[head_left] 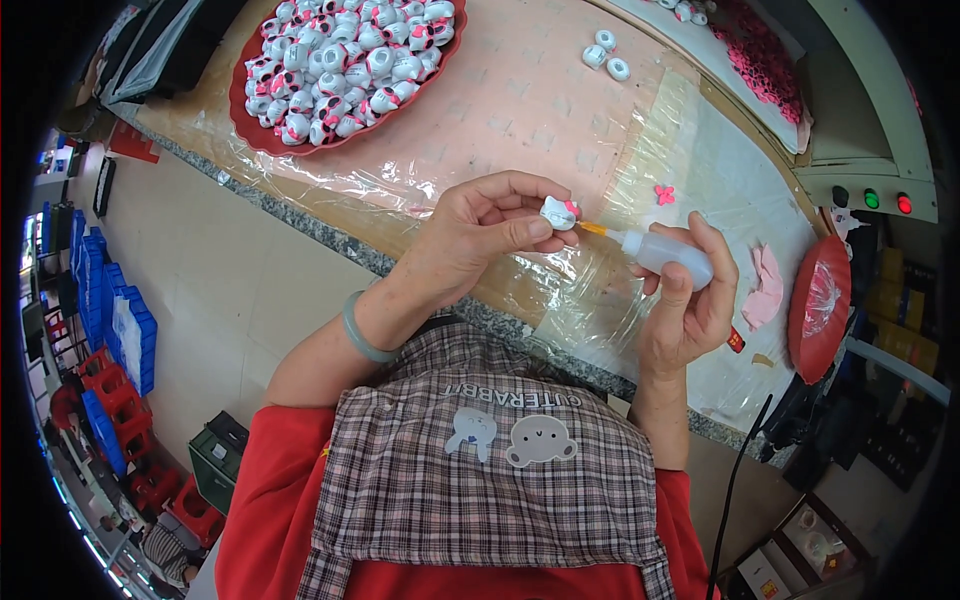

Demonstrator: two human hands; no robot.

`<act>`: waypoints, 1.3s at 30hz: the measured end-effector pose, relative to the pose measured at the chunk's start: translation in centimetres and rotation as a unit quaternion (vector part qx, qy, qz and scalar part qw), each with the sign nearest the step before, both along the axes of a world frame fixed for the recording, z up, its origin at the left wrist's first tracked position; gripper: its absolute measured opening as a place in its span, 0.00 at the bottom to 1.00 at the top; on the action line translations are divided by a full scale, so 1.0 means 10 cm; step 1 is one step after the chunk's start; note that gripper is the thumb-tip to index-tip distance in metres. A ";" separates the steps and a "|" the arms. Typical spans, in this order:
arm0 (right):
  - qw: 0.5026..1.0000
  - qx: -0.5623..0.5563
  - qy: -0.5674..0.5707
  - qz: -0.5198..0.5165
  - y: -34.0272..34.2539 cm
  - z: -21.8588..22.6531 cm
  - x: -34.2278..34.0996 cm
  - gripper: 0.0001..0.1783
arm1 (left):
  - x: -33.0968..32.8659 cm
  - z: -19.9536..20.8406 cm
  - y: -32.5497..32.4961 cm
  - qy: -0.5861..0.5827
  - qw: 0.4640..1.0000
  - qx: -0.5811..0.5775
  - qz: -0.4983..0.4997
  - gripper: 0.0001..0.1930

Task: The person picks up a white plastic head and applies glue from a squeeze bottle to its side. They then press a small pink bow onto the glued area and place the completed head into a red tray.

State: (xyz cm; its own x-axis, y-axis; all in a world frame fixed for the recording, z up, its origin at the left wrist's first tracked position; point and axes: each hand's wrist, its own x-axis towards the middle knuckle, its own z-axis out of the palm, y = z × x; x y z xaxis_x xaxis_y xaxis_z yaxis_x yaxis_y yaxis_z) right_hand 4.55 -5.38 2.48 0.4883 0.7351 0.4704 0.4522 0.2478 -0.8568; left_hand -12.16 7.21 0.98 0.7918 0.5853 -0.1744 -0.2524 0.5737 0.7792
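Between the thumb and fingers of my left hand (490, 222) is a small white figurine head (558, 213) with a pink piece on one side. My right hand (692, 290) is closed round a translucent glue bottle (672, 256), tilted so its orange nozzle (593, 229) points left. The nozzle tip is at the right side of the figurine head; whether it touches cannot be made out. Just beyond the bottle, a pink bow-shaped piece (665, 195) lies on the plastic-covered table.
A red scalloped tray (243, 125) heaped with white and pink figurine heads stands at the far left. Three white pieces (605, 55) sit at the back. Many pink pieces (765, 80) lie back right, near a machine with lit buttons (872, 200). A red dish (803, 325) and pink cloth (765, 287) are at right.
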 end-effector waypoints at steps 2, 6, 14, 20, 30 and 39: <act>1.000 0.001 0.022 0.000 -0.02 0.01 0.00 0.21 | -0.01 0.00 0.00 -0.006 1.000 -0.009 -0.001 0.13; 1.000 -0.009 0.011 -0.008 -0.02 0.00 0.01 0.21 | -0.01 -0.01 0.00 -0.023 0.999 -0.032 -0.001 0.13; 1.000 -0.013 -0.015 0.002 -0.01 0.00 0.03 0.21 | -0.02 -0.06 0.01 -0.022 0.999 -0.026 -0.022 0.15; 0.999 -0.013 -0.036 0.003 -0.02 -0.01 0.04 0.21 | -0.03 -0.05 0.02 -0.030 0.999 -0.038 -0.016 0.14; 0.996 -0.022 -0.091 0.007 -0.03 0.01 0.04 0.20 | -0.05 -0.06 0.04 -0.034 0.999 -0.021 -0.006 0.15; 0.999 -0.023 -0.040 0.018 0.00 0.01 0.03 0.20 | -0.01 -0.03 0.02 -0.024 0.999 -0.045 -0.004 0.15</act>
